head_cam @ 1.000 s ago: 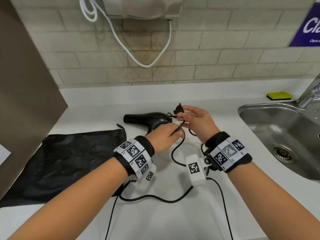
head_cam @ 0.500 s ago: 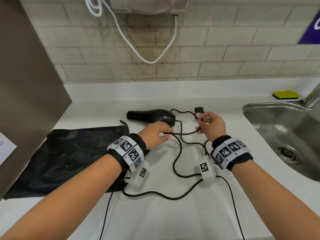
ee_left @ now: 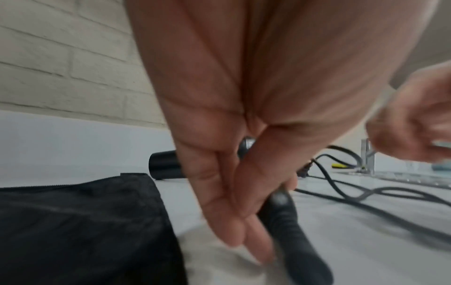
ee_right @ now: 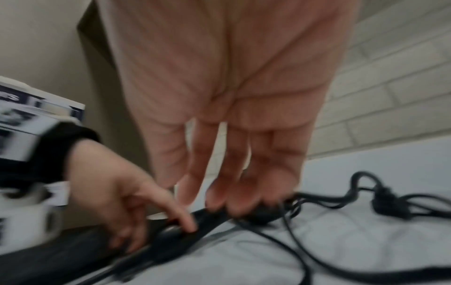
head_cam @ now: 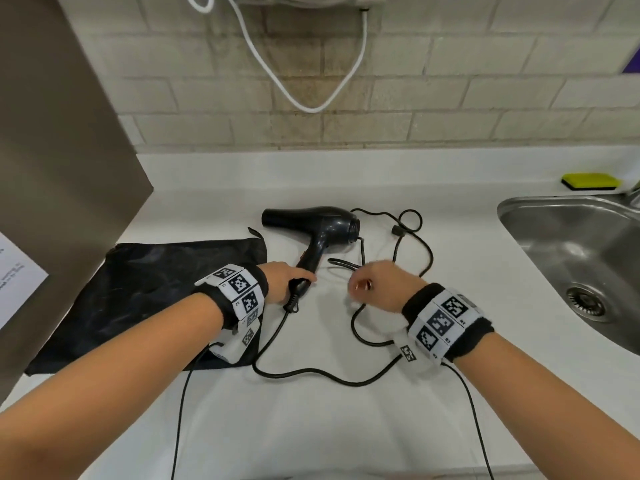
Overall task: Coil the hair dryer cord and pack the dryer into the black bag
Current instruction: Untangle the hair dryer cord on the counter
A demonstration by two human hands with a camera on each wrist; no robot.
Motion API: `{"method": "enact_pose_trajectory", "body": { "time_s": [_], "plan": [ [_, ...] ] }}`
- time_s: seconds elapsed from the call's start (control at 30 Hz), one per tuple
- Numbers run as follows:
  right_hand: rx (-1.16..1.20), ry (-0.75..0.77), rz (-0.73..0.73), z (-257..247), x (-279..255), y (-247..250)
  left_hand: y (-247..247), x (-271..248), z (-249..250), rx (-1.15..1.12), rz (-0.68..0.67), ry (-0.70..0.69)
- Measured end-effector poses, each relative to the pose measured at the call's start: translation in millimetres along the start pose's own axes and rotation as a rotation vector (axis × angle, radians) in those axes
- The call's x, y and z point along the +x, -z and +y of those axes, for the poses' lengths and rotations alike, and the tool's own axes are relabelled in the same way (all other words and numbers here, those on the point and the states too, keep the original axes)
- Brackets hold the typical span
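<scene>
Half a second ago both hands pinched a stretch of cord between them, in front of the dryer's rear end; now that stretch is dropped. The left hand point(head_cam: 289, 282) sits lower, at centre frame, its fingers on the lower end of the handle of the hair dryer point(head_cam: 313, 230); the left wrist view shows them fairly straight against the handle, though blur hides how firmly they close. The right hand point(head_cam: 382, 287) has pulled back toward the lower right, fingers hanging loosely bent over the cord point(head_cam: 394, 242); the blurred right wrist view does not settle whether they grip a strand.

The one dryer lies on the white counter point(head_cam: 346, 427) at centre, nozzle pointing left, handle slanting down toward the left hand. Its cord trails loose in several loops to the right and down toward the bottom of the frame, uncoiled, with its plug point(head_cam: 397, 231) lying right of the dryer. One black bag point(head_cam: 138, 296) lies flat at left centre, just beside the handle.

No brand can be read. A sheet of paper point(head_cam: 17, 275) at the left edge carries print too small to read. Both wristbands bear square black-and-white code markers.

One yellow sponge point(head_cam: 591, 181) sits at upper right, behind the one steel sink point(head_cam: 554, 237).
</scene>
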State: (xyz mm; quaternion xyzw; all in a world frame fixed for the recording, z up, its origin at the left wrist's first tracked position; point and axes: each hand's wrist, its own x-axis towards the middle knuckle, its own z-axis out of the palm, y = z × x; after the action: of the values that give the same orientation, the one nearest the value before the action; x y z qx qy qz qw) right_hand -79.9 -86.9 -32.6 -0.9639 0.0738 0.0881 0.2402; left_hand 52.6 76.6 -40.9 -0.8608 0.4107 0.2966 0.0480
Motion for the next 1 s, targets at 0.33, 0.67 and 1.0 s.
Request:
{"method": "enact_pose_trajectory", "body": {
  "time_s": [0.33,0.67,1.0],
  "plan": [
    [-0.099,0.037,-0.511,-30,-18,-49,-13,15,-2,0.022,0.106,-0.024],
    [-0.096,0.025,-0.278,-20,-21,-56,-17,14,-5,0.041,0.13,-0.027],
    [0.37,-0.157,0.408,-3,-22,-31,-25,16,0,-0.006,0.203,-0.055]
  ]
}}
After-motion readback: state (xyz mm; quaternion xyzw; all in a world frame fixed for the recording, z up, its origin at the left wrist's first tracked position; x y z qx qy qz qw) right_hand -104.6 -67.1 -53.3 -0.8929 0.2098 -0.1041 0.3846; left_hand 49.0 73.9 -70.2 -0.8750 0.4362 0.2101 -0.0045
